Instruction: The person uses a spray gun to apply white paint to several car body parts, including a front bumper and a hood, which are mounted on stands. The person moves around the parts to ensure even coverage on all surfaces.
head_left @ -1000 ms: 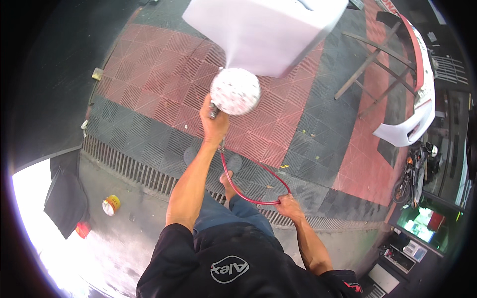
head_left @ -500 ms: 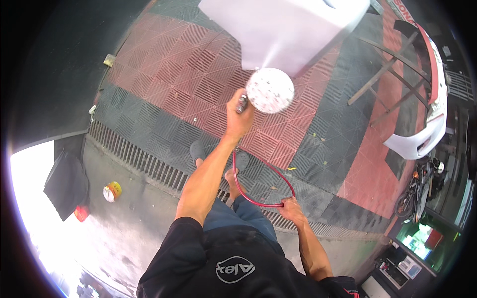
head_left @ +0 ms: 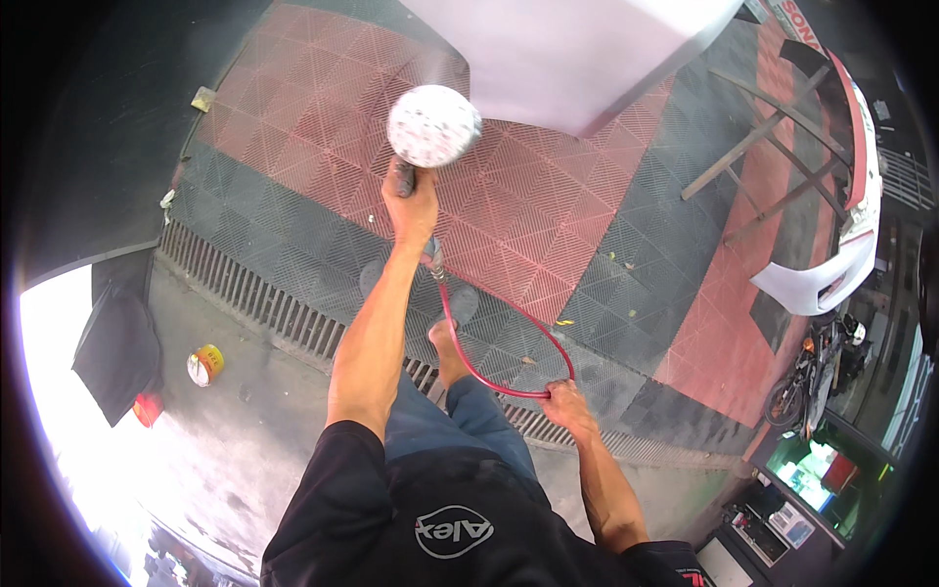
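The spray gun (head_left: 434, 125), its pale, blotched round cup uppermost, is clenched by the handle in the left hand (head_left: 413, 207), at the left edge of the white body panel (head_left: 577, 59) and mostly past it. Half a second ago it was in front of the panel; it has since swung left, so the stroke seems to have overrun that edge. The right hand (head_left: 567, 404) grips the looped red hose (head_left: 514, 392). Farther right, a white bumper (head_left: 851, 256) rests on a crossed stand (head_left: 724, 159).
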The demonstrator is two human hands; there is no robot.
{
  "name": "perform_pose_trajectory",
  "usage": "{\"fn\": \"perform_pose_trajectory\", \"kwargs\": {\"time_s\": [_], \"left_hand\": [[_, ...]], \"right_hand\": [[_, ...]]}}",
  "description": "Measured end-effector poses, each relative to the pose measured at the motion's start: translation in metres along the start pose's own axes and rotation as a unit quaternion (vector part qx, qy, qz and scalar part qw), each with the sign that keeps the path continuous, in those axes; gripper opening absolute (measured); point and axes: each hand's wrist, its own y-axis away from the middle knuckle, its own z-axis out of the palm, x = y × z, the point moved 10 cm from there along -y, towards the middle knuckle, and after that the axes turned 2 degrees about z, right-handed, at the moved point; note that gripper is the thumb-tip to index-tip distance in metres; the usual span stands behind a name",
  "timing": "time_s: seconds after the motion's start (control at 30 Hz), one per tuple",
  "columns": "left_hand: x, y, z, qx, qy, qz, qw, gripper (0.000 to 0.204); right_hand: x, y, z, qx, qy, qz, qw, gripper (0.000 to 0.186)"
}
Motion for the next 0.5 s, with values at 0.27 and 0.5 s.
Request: {"fn": "perform_pose_trajectory", "kwargs": {"time_s": [0.27, 0.5], "left_hand": [[0.008, 0.07, 0.1, -0.196, 0.027, -0.005, 0.98, 0.012], [0.013, 0.067, 0.095, -0.204, 0.013, 0.013, 0.979, 0.016]], "right_hand": [[-0.005, 0.007, 0.024, -0.015, -0.008, 0.011, 1.0, 0.032], [-0.01, 0.012, 0.034, -0.019, -0.023, -0.006, 1.0, 0.031]]}}
